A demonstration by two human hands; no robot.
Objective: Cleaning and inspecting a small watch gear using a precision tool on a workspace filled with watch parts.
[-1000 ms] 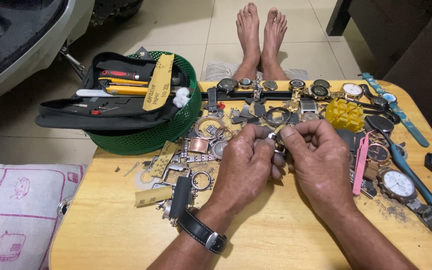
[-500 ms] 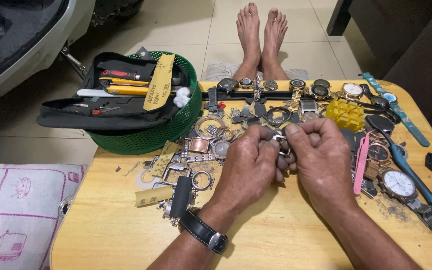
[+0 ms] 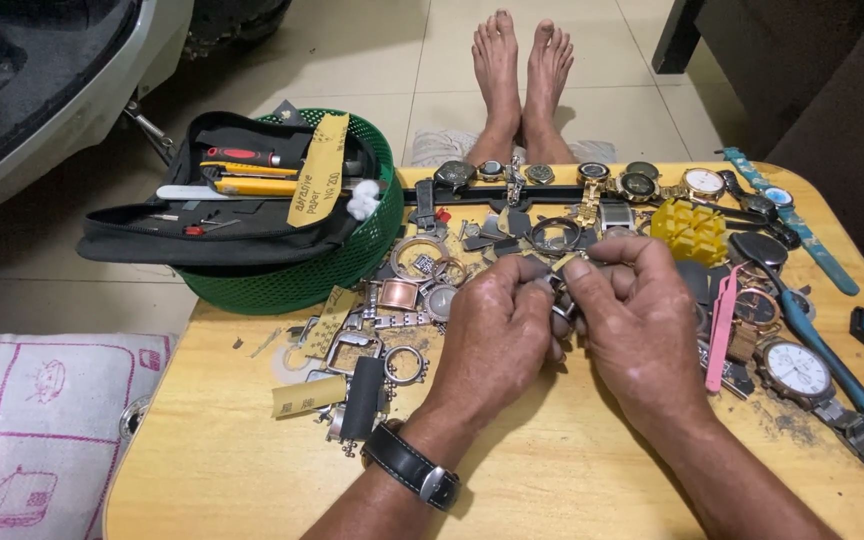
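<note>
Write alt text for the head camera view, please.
Two hands, left hand and right hand, pinch a small metal watch part over a wooden table covered with watches and parts, beside a green basket.

Both hands, left hand [image 3: 497, 335] and right hand [image 3: 642, 325], pinch a small metal watch part [image 3: 560, 290].

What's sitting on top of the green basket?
On the green basket lies an open black tool pouch holding a red-handled tool, a yellow tool and a tan abrasive paper strip. The pouch covers the basket's inside, so its contents can't be seen.
</note>
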